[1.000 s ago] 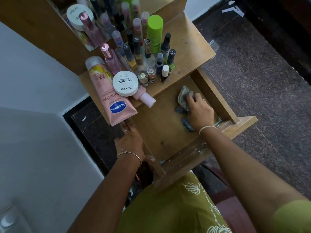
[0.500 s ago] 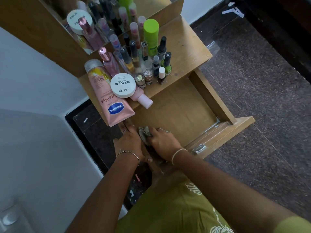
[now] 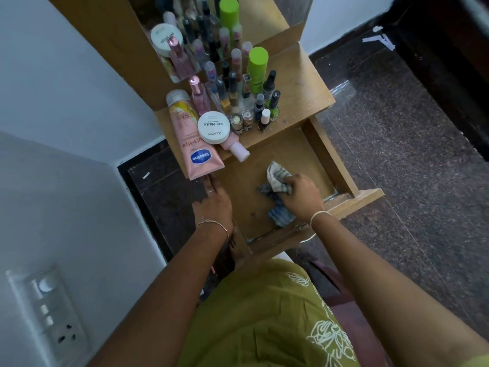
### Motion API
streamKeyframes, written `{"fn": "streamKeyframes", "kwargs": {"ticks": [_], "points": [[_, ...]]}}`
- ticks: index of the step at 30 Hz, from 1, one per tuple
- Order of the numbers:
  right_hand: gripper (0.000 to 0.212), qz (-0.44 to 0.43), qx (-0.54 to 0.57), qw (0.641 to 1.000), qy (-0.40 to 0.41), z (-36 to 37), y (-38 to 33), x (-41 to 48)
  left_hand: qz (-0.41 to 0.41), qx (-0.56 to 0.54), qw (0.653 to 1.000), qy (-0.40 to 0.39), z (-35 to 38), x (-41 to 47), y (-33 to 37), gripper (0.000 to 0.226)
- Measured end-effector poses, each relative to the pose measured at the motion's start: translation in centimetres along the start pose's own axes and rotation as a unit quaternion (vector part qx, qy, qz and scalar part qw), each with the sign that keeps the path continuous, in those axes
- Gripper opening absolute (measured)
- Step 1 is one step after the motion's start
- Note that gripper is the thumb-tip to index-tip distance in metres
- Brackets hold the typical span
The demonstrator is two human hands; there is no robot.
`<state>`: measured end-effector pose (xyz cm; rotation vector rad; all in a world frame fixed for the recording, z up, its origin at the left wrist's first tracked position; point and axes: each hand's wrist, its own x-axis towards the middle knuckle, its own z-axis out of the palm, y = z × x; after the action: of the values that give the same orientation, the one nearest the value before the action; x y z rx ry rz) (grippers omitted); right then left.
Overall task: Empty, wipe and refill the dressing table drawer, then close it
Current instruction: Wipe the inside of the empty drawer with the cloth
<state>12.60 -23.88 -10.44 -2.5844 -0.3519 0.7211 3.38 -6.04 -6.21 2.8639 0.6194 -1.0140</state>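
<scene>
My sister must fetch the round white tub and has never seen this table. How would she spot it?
Find the wooden dressing table top above the open drawer. At its front edge, right of the lying pink Vaseline tube, sits the tub: low, round, white-lidded, printed NAIL POLISH, unlike the upright bottles behind.

drawer [image 3: 329, 160]: pulled out in front of the tabletop [image 3: 299, 86].
cloth [image 3: 276, 176]: on the drawer floor, under the right hand [image 3: 303, 198].
left hand [image 3: 213, 205]: on the drawer's left wall.
tube [image 3: 194, 147]: on the tabletop, end overhanging the drawer.
</scene>
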Motion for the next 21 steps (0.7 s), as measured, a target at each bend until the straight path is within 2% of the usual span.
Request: {"fn": "streamKeyframes", "kwargs": {"ticks": [2, 6, 7, 11, 16, 21], "points": [[0.036, 0.025, 0.055, 0.998, 0.035, -1.0, -0.3, -0.9, 0.012, -0.021, 1.000, 0.003, -0.2, -0.9, 0.3, 0.110], [0.037, 0.072, 0.152, 0.981, 0.092, -3.3, -1.4, -2.9, 0.065, -0.083, 0.993, 0.045, -1.7, -2.7, 0.3, 0.058], [0.039, 0.082, 0.169, 0.977, 0.101, -4.1, -1.7, -3.3, 0.079, -0.112, 0.989, 0.056, -2.3, -3.0, 0.2, 0.051], [0.034, 0.091, 0.244, 0.954, 0.150, -7.7, -2.6, -3.9, 0.122, -0.233, 0.960, 0.098, -5.0, -3.8, 0.0, 0.042], [0.031, 0.074, 0.215, 0.951, 0.211, -12.8, -4.1, -2.2, 0.137, -0.306, 0.929, 0.156, -9.4, -3.9, 1.0, 0.035], [0.026, 0.045, 0.178, 0.958, 0.218, -16.8, -5.5, 1.2, 0.104, -0.324, 0.921, 0.190, -12.8, -3.0, 1.4, 0.028]]}}
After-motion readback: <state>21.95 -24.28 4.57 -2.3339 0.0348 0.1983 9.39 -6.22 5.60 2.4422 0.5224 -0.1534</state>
